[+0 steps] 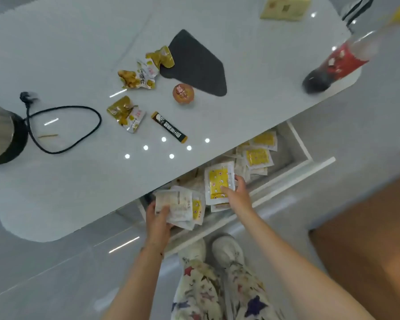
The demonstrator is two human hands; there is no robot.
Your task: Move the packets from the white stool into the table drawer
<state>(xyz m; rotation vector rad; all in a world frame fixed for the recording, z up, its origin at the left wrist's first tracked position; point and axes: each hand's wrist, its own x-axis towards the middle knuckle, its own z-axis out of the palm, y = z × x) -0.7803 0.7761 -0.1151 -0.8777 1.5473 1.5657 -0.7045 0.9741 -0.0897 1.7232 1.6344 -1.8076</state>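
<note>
Both grips hold packets: left hand [158, 218], right hand [237, 192], over drawer [303, 144].

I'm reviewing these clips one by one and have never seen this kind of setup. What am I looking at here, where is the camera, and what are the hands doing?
There is no machine. A person wears the one camera on their head, looking down at their own arms and feet. Both hands reach into the open drawer under the white table. The left hand grips a stack of packets; the right hand holds one yellow packet. More packets already lie in the drawer. On the table: snack wrappers, a dark sachet, a black mat, a bottle and a cable. The stool is out of view.
</note>
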